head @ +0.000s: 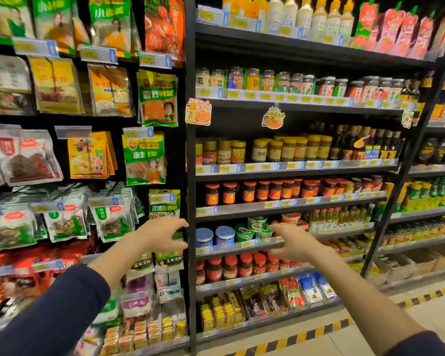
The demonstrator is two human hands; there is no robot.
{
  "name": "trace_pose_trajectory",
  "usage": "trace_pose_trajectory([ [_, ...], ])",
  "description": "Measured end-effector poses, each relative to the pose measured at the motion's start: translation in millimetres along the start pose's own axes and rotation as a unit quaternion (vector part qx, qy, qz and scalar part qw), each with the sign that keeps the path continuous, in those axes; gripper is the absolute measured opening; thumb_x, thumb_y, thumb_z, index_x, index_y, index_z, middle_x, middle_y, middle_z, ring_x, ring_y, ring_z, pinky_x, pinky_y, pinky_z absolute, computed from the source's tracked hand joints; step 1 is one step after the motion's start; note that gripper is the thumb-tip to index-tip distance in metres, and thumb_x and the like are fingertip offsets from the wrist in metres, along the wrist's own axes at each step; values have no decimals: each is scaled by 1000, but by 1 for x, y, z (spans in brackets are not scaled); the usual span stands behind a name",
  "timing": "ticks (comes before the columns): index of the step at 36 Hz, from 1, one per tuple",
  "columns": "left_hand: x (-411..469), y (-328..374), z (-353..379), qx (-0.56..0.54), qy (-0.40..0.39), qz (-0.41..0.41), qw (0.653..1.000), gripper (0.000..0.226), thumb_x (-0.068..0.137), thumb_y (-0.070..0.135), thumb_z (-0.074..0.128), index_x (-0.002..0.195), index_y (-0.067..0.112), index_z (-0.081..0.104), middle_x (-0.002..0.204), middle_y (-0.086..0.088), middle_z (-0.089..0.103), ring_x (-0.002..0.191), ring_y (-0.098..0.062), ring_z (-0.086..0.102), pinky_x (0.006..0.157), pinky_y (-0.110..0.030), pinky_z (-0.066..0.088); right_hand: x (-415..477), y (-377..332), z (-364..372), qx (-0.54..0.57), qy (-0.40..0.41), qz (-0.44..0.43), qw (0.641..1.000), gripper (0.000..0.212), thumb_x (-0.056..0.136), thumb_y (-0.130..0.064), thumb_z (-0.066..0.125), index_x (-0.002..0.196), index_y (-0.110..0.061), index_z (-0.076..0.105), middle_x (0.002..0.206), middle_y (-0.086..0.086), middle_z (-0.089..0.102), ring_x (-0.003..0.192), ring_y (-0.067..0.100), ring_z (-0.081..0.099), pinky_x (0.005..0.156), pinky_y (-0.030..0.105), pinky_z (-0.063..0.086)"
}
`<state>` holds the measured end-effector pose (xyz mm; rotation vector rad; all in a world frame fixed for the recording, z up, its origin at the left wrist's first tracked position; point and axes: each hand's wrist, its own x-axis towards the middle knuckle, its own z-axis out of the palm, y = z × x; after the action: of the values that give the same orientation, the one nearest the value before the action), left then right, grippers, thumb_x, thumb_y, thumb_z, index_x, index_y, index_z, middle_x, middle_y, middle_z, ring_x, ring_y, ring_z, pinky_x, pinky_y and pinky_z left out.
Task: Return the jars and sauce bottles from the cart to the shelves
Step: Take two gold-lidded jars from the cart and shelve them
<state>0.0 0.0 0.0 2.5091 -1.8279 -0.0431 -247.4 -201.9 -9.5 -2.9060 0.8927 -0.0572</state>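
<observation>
Head view: left hand [162,235] and right hand [293,242] are held empty, fingers [179,223] spread, near the blue-lidded jars [224,237] on the shelf [242,250], probably best straightened gently so the green tubs [257,223] beside are not toppled.

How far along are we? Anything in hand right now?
Done: shelves look stocked, but which jars were returned cannot be told. In hand: nothing; left hand and right hand reach open toward the blue-lidded jars. Left: unknown, the cart is out of view.
</observation>
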Motion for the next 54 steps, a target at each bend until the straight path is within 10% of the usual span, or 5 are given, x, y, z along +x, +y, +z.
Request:
trace_pose_trajectory([
  [20, -20, -78, 20, 13, -32, -257, 966, 60, 89, 43, 53, 141, 19, 36, 141, 0, 46, 125, -17, 48, 100, -31, 43, 188, -57, 23, -29, -98, -227, 968, 67, 87, -37, 59, 145, -17, 30, 148, 3, 38, 133, 24, 39, 105, 36, 38],
  [54, -356, -227, 84, -11, -139, -599, 788, 68, 86, 51, 53, 142, 20, 32, 141, -2, 45, 127, -20, 45, 98, -33, 43, 215, -526, 127, -96, -149, -620, 764, 69, 87, -37, 58, 145, -13, 29, 145, 8, 41, 131, 23, 42, 104, 35, 40],
])
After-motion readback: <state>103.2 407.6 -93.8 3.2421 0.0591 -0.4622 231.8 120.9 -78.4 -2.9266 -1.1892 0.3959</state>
